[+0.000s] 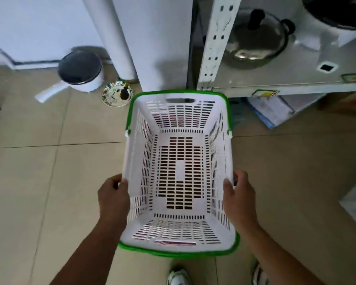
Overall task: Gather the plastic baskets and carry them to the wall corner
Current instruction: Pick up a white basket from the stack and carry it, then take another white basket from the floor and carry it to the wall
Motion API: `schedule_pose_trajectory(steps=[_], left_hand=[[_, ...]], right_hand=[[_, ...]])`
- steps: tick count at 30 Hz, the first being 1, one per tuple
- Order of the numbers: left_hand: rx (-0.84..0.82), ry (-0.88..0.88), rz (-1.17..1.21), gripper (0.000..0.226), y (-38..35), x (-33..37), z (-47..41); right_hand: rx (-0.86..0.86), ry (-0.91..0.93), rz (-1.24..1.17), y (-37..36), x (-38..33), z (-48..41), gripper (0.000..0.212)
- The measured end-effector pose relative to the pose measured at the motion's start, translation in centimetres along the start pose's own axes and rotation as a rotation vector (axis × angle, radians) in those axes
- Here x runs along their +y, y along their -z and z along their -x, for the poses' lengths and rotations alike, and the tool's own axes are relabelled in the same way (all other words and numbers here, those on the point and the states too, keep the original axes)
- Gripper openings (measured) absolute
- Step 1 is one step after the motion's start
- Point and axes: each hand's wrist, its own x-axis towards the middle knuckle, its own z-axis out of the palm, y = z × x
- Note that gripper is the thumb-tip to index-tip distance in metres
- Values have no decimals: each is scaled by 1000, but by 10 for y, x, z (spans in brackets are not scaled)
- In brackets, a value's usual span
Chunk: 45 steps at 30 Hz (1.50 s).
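A white slotted plastic basket (179, 112) with green folding handles lying along its rim fills the middle of the view, held level above the tiled floor. My left hand (113, 198) grips its left rim, thumb over the edge. My right hand (239, 195) grips the right rim the same way. The basket holds nothing. Through its slots something darker shows underneath; I cannot tell whether that is a second basket nested below.
A white pillar (152, 42) and wall stand just beyond the basket. A white pot with a long handle (80, 72) and a shiny lid (117, 93) sit on the floor at the left. A metal shelf (286, 87) with a lidded pan (255, 40) stands at the right. My shoes (178, 276) are below.
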Motion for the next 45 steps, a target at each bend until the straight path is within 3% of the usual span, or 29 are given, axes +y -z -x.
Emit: schedule_pose_trajectory(steps=[2, 5, 7, 11, 14, 16, 19, 22, 29, 33, 38, 45], left_hand=[[-85, 45, -73, 31, -12, -27, -21], [-314, 95, -169, 35, -26, -77, -45], [-416, 1, -221, 26, -29, -85, -38], [-450, -209, -331, 40, -31, -86, -30], [-332, -123, -512, 46, -41, -87, -32], [-281, -167, -501, 45, -55, -50, 0], [-451, -123, -342, 33, -89, -8, 54], [-575, -146, -304, 21, -135, 14, 95], [-664, -257, -347, 25, -287, 48, 199], [-751, -194, -382, 24, -407, 60, 271], [-885, -306, -472, 30, -562, 64, 361], [-988, -456, -689, 40, -721, 44, 451]], right_hand=[[-17, -29, 100, -17, 14, -8, 27], [-204, -60, 310, -38, 33, -12, 49], [-311, -108, 328, -47, 39, -11, 69], [-376, -135, 372, -48, 43, -11, 82], [-362, -96, 366, -39, 41, -11, 78], [-328, -55, 296, -33, 36, -9, 70], [-311, -53, 62, -17, 26, -5, 52], [-292, -162, -187, 12, 33, -5, 41], [-119, -270, -346, 156, 140, -52, 43], [120, -400, -380, 281, 244, -101, 40], [371, -506, -341, 422, 357, -148, 36], [445, -607, -349, 516, 483, -194, 40]])
